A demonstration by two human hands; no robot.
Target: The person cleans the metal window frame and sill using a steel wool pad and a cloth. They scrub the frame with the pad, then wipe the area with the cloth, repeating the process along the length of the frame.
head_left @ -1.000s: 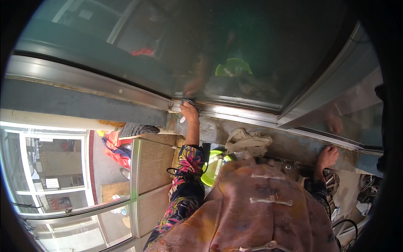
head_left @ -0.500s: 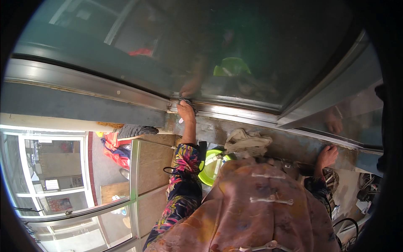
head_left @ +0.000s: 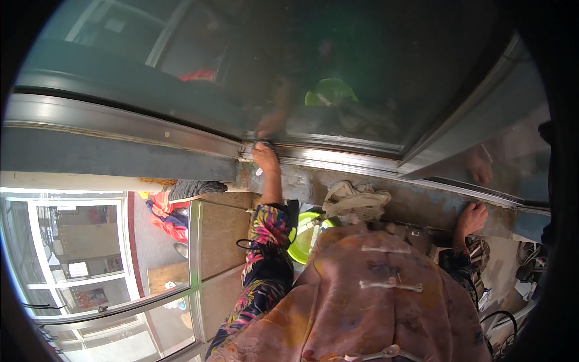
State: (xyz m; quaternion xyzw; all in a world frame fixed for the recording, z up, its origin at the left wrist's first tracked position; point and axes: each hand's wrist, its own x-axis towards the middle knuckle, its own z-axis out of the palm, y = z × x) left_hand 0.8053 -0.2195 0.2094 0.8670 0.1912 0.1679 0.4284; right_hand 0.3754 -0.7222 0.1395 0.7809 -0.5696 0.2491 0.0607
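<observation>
My left hand [head_left: 264, 157] is closed on a dark grey cloth [head_left: 263, 143], mostly hidden by the fingers. It presses the cloth into the corner of the metal window track [head_left: 338, 158], at the foot of the dark glass pane [head_left: 253, 78]. Far to the right, my right hand [head_left: 473, 218] grips the edge of the concrete sill [head_left: 416, 208] with curled fingers. A crumpled beige cloth [head_left: 357, 201] lies on the sill between the hands. Below it, partly behind my apron [head_left: 362, 295], is a lime-green basin [head_left: 301, 241] with pale objects inside.
A grey rolled cloth [head_left: 196, 189] lies by the wall left of my left arm. Beyond is an opened window frame [head_left: 194, 259], with red clothing [head_left: 166, 211] past it. A wheel-like object [head_left: 479, 256] and cables stand low on the right. Another metal frame [head_left: 461, 114] slants at right.
My left hand stays in the track corner, shifted very slightly, with less of the cloth showing. The right hand keeps its place on the sill. The view has tilted a little.
</observation>
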